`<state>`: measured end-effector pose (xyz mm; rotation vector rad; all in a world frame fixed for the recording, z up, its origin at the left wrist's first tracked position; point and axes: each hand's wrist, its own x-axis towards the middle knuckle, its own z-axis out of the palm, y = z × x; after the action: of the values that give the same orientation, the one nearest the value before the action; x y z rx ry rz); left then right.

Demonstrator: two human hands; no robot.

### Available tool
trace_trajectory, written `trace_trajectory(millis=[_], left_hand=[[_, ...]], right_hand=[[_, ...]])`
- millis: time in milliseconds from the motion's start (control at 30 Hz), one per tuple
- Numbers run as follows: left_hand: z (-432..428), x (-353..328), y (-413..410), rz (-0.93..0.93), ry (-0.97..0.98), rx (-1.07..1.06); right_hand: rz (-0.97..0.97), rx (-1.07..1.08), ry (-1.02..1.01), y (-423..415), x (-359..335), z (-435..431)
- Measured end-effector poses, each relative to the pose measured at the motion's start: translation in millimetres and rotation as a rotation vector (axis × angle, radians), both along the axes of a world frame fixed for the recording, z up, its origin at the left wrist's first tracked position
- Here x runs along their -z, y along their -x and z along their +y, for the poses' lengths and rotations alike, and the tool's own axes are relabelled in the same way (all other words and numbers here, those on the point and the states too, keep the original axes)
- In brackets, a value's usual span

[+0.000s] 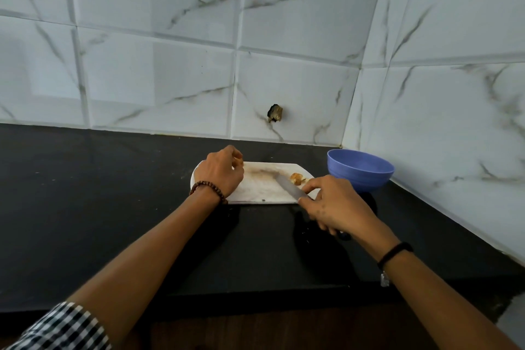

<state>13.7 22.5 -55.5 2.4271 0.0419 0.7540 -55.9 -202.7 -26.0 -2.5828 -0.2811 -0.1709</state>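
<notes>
A blue-and-white checked sleeve (65, 327) sits at the lower left; the bare forearm above it carries a brown beaded bracelet (208, 191) at the wrist; the left hand (220, 170) rests over the far left corner of a white rectangular plastic cutting board (261, 190), its fingers curled in and pinching a small brown piece (239, 162), most of which is hidden behind the knuckles. The board lies flat on the black stone countertop (85, 193), stained brown across its middle; a steel-bladed kitchen knife (288, 186) slants over its right half, tip toward the stain; a yellow-brown chunk of food (297, 178) lies on the board just beside the blade. The right hand (335, 204) is clamped round the knife's handle, forefinger stretched along the blade's back; a black wristband (395, 254) circles that wrist. A round blue plastic bowl (360, 169) stands near the board's right end, in the corner of the white marble-veined tiled wall (170, 51); a dark hole (275, 113) marks one tile above the board.
</notes>
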Motion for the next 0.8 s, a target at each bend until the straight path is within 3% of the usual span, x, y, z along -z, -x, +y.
trace_trajectory(millis=[467, 667, 800], left_hand=[[18, -3, -5, -0.083, -0.174, -0.246], [18, -16, -24, 0.025, -0.448, -0.189], [1, -22, -47, 0.246, -0.588, -0.072]], right_hand=[[0.061, -0.013, -0.06, -33, 5, -17], [-0.059, -0.023, -0.091, -42, 4, -4], [-0.148, -0.012, -0.114, -49, 14, 6]])
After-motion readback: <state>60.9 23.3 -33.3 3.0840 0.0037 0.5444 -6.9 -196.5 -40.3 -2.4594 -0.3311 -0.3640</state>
